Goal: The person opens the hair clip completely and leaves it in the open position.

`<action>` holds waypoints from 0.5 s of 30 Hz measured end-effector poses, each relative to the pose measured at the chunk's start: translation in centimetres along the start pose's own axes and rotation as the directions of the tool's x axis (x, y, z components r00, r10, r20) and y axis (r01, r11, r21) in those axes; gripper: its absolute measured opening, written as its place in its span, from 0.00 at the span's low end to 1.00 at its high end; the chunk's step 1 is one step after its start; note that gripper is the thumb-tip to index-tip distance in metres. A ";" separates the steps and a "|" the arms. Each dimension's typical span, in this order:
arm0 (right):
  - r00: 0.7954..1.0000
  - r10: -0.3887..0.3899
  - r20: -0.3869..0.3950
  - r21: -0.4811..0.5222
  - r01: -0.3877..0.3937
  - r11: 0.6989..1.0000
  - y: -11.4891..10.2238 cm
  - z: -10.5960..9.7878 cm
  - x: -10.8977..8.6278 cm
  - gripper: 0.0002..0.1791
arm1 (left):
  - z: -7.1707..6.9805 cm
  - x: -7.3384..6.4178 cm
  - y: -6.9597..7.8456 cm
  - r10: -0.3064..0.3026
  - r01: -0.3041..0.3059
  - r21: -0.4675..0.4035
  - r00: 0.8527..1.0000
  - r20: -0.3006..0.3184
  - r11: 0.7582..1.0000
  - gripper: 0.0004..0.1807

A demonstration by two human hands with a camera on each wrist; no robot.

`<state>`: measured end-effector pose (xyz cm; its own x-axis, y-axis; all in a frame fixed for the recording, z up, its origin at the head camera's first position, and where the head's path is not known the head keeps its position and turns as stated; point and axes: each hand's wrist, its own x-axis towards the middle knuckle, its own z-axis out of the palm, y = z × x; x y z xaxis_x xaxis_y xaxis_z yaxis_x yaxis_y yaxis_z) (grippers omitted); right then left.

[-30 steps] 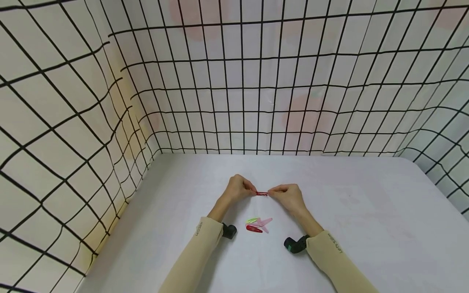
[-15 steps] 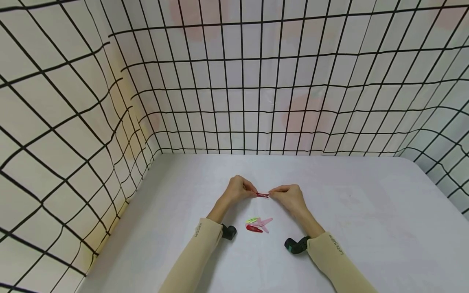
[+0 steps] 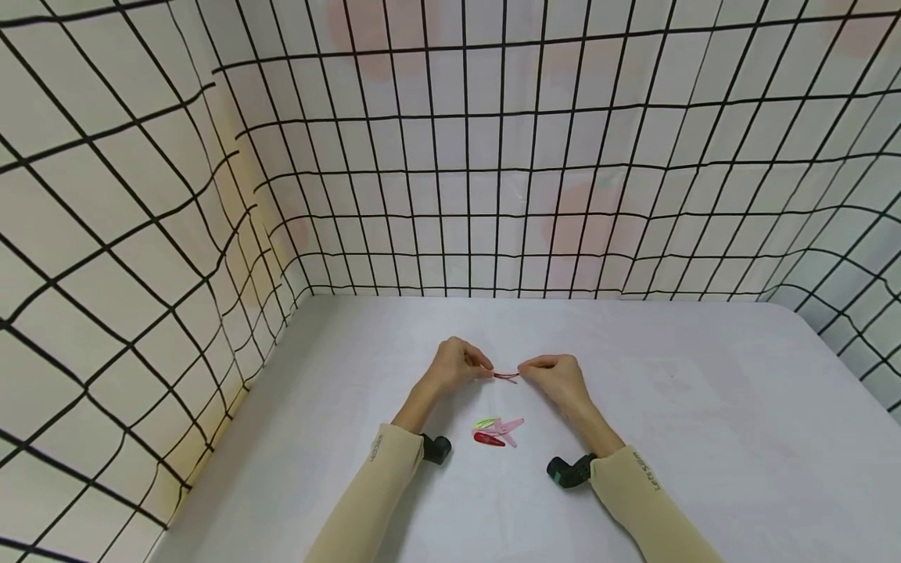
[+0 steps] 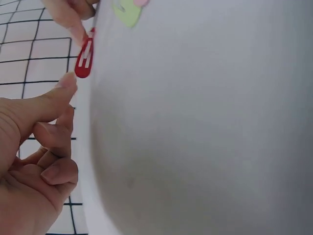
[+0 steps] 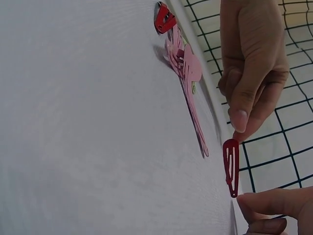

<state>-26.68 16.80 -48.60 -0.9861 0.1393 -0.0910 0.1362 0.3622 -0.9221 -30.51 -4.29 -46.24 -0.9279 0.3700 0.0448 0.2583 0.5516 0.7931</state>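
Observation:
A red snap hair clip spans the gap between my two hands, held above the white table. My left hand pinches its wide rounded end between thumb and finger. The narrow tip is between the fingertips of my right hand. Seen from the right wrist, the red clip hangs with its wide end up and its inner prongs showing. Closer to me on the table lies a small pile of clips: a red clip, pink clips and a green clip, partly overlapping.
The white table extends to both sides of the hands. A black wire grid stands along its back and sides. Black wrist cameras sit beside the sleeves, near the pile.
The hands have drifted slightly apart, the right one a little to the right. The held clip has tilted, and its prong now angles away below. The pile has not moved.

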 end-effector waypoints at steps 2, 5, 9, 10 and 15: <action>1.000 0.009 0.000 0.008 -0.009 1.000 0.0 -0.2 -0.1 0.12 | -0.2 -0.6 0.2 -0.012 0.012 0.004 1.000 0.000 1.000 0.02; 1.000 0.025 0.005 0.007 -0.025 1.000 0.1 -0.6 -0.5 0.13 | -0.5 -1.7 0.5 -0.021 0.021 0.000 0.999 0.027 1.000 0.03; 0.998 0.043 0.045 -0.007 -0.043 0.999 0.2 -1.4 -1.6 0.12 | -0.8 -3.4 0.9 -0.007 0.010 -0.024 0.995 0.095 1.000 0.03; 0.997 0.043 0.061 -0.012 -0.042 0.999 0.2 -1.6 -1.9 0.12 | -0.8 -3.8 0.9 0.003 0.001 -0.035 0.994 0.113 0.999 0.03; 0.989 0.025 0.145 -0.054 -0.018 0.998 0.3 -2.4 -3.5 0.10 | -0.3 -5.4 1.3 0.024 -0.006 -0.089 0.979 0.202 0.996 0.04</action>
<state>-22.95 18.63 -47.67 -0.9857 0.0135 -0.1679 0.1587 0.4089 -0.8987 -25.28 -5.85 -45.27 -0.8479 0.5268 -0.0601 0.2387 0.4804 0.8440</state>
